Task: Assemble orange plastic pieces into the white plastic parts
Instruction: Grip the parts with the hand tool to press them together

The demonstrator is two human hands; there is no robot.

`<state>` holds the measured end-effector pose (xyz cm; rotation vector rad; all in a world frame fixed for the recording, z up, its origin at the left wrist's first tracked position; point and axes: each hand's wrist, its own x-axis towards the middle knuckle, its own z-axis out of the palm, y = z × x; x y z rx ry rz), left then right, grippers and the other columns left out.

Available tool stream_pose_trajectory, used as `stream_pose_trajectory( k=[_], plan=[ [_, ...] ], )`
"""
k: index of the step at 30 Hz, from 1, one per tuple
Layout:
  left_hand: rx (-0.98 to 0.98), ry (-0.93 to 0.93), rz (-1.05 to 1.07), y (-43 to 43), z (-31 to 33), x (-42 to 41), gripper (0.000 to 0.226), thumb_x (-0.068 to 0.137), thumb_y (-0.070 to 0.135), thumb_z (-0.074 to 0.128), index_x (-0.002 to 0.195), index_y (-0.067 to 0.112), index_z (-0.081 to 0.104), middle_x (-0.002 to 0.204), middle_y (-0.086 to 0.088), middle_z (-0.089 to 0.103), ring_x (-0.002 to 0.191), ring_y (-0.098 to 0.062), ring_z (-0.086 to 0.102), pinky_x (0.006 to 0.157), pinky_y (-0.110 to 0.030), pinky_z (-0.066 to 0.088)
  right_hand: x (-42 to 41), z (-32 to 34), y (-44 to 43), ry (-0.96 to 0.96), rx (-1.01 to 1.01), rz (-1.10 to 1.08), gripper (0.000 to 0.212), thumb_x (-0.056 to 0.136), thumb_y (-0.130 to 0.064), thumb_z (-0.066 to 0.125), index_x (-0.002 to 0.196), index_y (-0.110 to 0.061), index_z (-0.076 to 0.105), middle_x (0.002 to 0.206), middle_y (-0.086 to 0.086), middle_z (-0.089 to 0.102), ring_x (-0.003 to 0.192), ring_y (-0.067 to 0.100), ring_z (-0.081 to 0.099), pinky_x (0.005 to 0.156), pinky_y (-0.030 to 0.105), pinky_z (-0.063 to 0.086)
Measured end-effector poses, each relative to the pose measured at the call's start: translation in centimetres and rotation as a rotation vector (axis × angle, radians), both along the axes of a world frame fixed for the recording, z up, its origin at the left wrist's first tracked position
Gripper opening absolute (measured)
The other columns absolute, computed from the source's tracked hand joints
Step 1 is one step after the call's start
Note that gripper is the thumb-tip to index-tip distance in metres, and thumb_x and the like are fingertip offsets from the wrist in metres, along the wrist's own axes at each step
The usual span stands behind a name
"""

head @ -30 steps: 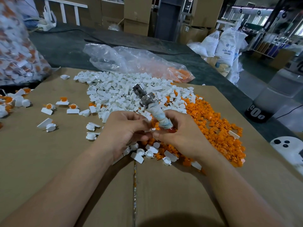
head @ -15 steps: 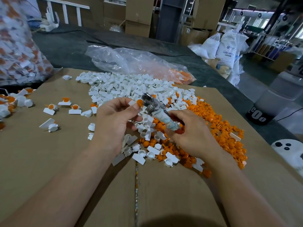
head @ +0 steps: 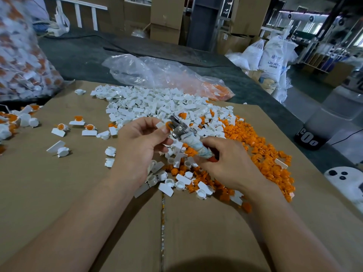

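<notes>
Left hand (head: pixel 141 142) up from a second ago: then it sat low, knuckle to knuckle with the right hand (head: pixel 229 165) at the near edge of the heap; now it is raised and meets the far end of the tool (head: pixel 179 127). Little shift over the last half second. Left thumb and fingers pinch a small white part (head: pixel 160 124) with an orange piece (head: pixel 168 124) at its right side, the orange touching the tool's metal head; whether it is seated in the white part, cannot tell. Right hand's fingers are curled round the tool's handle, which is wrapped in grubby white tape, with a red tip at the near end. Tool lies tilted, head far-left, handle near-right, held above the heap. White pile (head: pixel 153 105) spreads far and centre on the cardboard (head: pixel 59 193): flat tabs with round cups. Orange pile (head: pixel 259 152) lies right of it, the two mixing under the hands. Joined pieces (head: pixel 89 129), white with orange centres, lie scattered left, well apart from the hands. Clear bag (head: pixel 157 73) lies crumpled beyond the white pile, with some orange inside at its right end.
</notes>
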<state>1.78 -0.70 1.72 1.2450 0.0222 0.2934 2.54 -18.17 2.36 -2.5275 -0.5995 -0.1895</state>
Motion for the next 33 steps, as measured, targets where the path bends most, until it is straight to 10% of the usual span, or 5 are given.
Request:
stream_pose_trajectory(
  k=[22,33],
  plan=[
    [-0.023,0.073,0.072,-0.1,0.0,0.1,0.021,0.082,-0.010,0.057,0.068,0.006,0.056,0.046,0.006,0.058,0.041,-0.008,0.057,0.044,-0.017,0.050,-0.2,-0.4,1.1,-0.089,-0.068,-0.056,0.010,0.079,-0.019,0.065,0.080,-0.010,0.060,0.067,0.003,0.057,0.061,0.018,0.049,0.053,0.035,0.039],
    [-0.532,0.242,0.182,1.8,0.0,1.3,0.029,0.096,0.025,0.049,0.072,0.010,0.051,0.047,0.001,0.059,0.040,-0.005,0.056,0.038,-0.013,0.043,2.3,-0.9,-2.4,-0.167,-0.117,-0.346,0.050,0.074,-0.051,0.068,0.112,-0.020,0.060,0.108,-0.001,0.061,0.099,0.015,0.052,0.069,0.025,0.032]
  ],
)
